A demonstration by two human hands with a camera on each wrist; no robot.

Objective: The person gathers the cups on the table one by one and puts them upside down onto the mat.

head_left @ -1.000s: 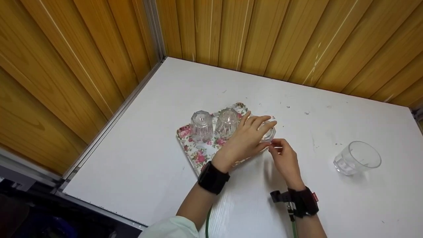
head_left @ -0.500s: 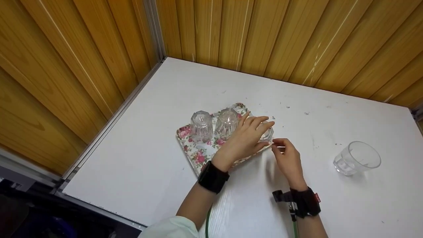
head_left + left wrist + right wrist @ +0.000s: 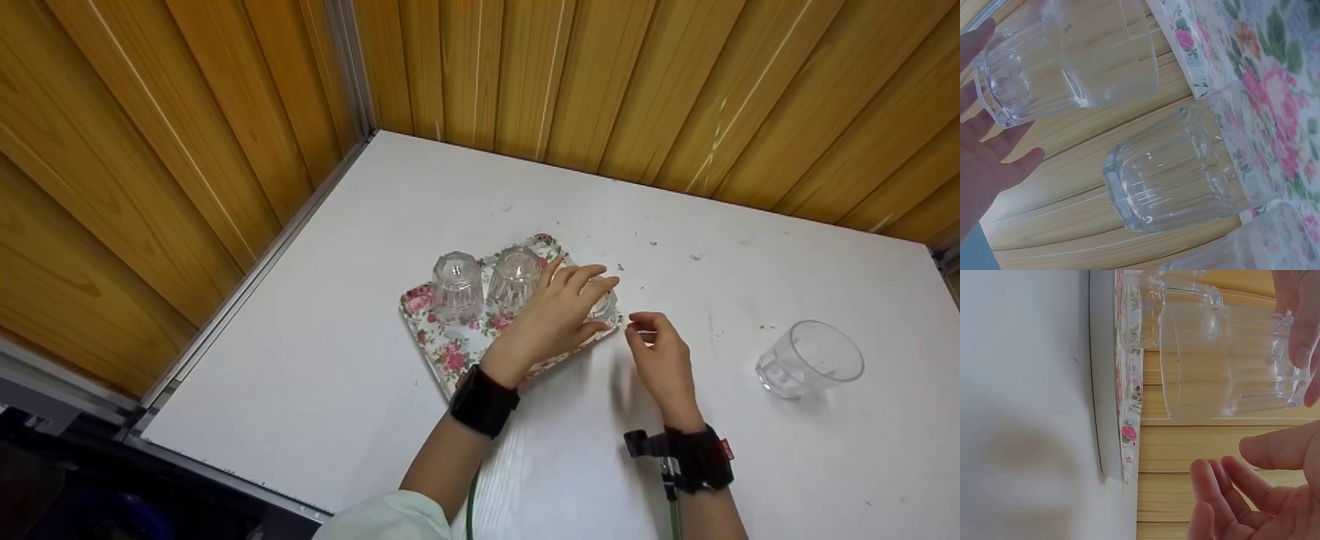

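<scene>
A floral tray (image 3: 450, 352) carries two clear ribbed glasses (image 3: 456, 285) (image 3: 514, 279) standing upside down. A third upside-down glass (image 3: 606, 306) stands at the tray's right end. My left hand (image 3: 577, 301) covers it, with fingers over its base and the thumb at its near side. In the left wrist view that glass (image 3: 1072, 50) lies against my left hand (image 3: 988, 152). Just right of the tray, my right hand (image 3: 639, 327) hovers with loosely curled fingers and holds nothing. The right wrist view shows the glass (image 3: 1224, 360) on the tray (image 3: 1123, 410), apart from my right fingers (image 3: 1241, 500).
One more clear glass (image 3: 810, 366) stands upright on the white table (image 3: 375, 420), far to the right. Wooden panel walls (image 3: 600, 82) close the table's back and left sides. The table's front-left edge is close by.
The glass under my left hand has come down and slightly left onto the tray's right end. My right hand has let go and drawn back to the right.
</scene>
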